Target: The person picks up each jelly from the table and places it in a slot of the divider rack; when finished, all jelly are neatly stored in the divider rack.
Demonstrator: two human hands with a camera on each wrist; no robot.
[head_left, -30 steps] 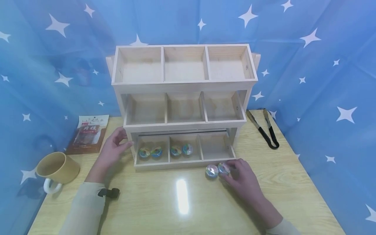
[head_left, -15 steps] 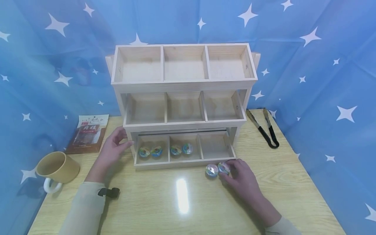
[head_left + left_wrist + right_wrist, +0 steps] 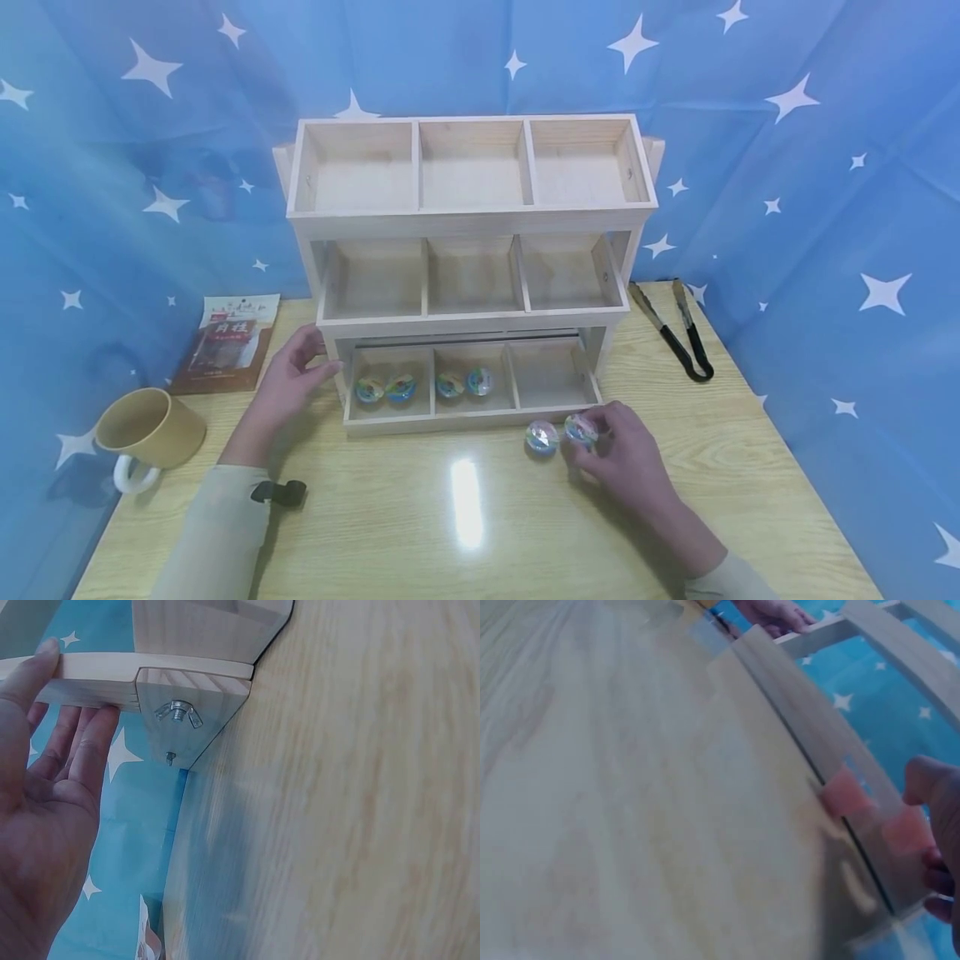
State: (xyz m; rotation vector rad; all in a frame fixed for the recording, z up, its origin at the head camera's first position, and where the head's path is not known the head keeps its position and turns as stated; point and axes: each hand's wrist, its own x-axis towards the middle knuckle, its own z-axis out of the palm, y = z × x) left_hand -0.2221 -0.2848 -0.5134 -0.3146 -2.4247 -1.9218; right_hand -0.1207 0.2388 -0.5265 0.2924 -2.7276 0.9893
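Note:
My right hand (image 3: 626, 454) pinches a small round jelly cup (image 3: 581, 430) with a shiny printed lid, just in front of the shelf's bottom tier. Beside it on the table stands a similar jelly cup (image 3: 542, 437), a narrow gap between them. Both look pinkish in the right wrist view, where the held cup (image 3: 907, 829) is close to my thumb. With thumb and fingers on either side, my left hand (image 3: 56, 787) grips the side post (image 3: 97, 675) of the three-tier wooden shelf (image 3: 472, 223). Two jelly cups sit in the bottom-left compartment, two more in the bottom-middle one.
A tan mug (image 3: 150, 429) with a white handle and a brown-and-white food packet (image 3: 225, 343) are at the left. Black-handled tongs (image 3: 686, 342) lie right of the shelf. A blue curtain (image 3: 795, 217) with white stars surrounds the table (image 3: 375, 533).
My right hand has shifted slightly right with its jelly cup, which has come apart from the neighbouring one. The left hand keeps its place on the shelf post.

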